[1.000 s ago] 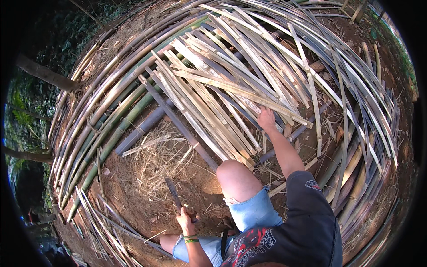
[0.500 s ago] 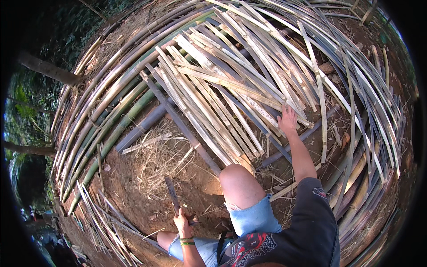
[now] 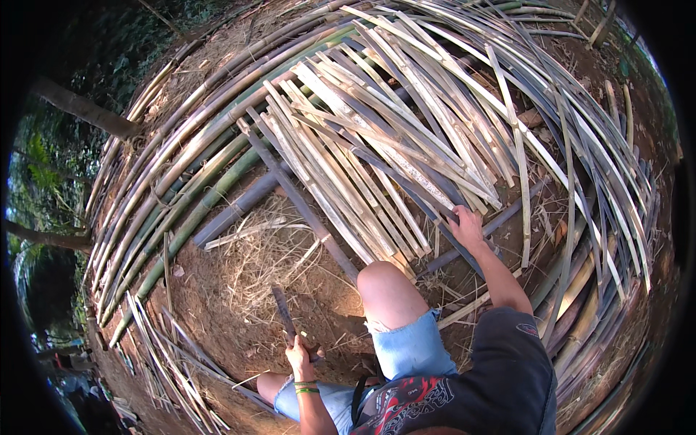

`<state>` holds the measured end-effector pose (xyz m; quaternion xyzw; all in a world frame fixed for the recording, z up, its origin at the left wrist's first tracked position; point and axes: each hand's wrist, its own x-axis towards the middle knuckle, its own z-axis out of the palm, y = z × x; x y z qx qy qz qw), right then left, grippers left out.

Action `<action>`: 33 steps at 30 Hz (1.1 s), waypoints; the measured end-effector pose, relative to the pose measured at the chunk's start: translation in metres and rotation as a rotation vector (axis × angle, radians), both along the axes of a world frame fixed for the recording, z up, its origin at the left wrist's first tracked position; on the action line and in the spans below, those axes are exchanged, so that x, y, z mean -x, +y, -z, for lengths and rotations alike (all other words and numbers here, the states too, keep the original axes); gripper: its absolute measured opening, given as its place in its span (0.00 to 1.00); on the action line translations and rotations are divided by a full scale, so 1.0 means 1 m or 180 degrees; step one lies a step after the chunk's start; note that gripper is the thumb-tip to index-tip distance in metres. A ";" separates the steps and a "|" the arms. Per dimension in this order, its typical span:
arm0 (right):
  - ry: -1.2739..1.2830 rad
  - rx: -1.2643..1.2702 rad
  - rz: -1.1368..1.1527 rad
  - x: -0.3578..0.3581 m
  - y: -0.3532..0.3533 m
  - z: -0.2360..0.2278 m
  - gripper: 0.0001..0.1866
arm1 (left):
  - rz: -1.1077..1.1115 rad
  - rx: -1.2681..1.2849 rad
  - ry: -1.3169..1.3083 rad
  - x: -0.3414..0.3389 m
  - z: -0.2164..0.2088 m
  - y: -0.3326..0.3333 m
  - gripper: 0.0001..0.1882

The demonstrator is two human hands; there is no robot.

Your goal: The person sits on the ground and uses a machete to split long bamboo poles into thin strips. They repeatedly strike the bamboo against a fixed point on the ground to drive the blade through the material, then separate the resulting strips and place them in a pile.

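Observation:
My left hand (image 3: 298, 357) is closed round the handle of a machete (image 3: 283, 310), its dark blade pointing away from me, low over the dirt. Farther out to the right, my right hand (image 3: 467, 229) is closed at the near end of a split bamboo strip (image 3: 423, 183). That strip lies in a broad pile of pale split bamboo (image 3: 348, 181), among other light and dark strips. Exactly which strip's end sits under the fingers is partly hidden. A dark bamboo pole (image 3: 500, 219) lies crosswise beneath the strip ends near this hand.
Whole bamboo poles (image 3: 196, 174) curve along the left and back. Long split strips (image 3: 609, 159) are heaped at the right. Shavings (image 3: 261, 261) cover the dirt before me; my bent knee (image 3: 391, 290) is beside the pile. A tree trunk (image 3: 83, 109) leans at the left.
My right hand has slid slightly nearer and left along the strip ends, its fingers going from spread to closed on a strip. The machete stays in my left hand, hardly moved.

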<state>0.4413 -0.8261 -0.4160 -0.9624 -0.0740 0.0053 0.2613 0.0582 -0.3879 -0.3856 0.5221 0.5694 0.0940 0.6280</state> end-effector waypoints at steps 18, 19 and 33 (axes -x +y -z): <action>0.2676 -0.3228 -0.1819 0.131 0.204 -0.202 0.17 | -0.0586 -0.0092 -0.1103 0.028 -0.033 -0.026 0.22; 0.2747 -0.3107 -0.1806 0.147 0.234 -0.215 0.16 | -0.0570 -0.0114 -0.1206 0.036 -0.037 -0.027 0.20; 0.3778 -0.2510 -0.2259 0.293 0.401 -0.115 0.12 | -0.0711 0.1933 -0.2381 0.089 -0.101 -0.040 0.27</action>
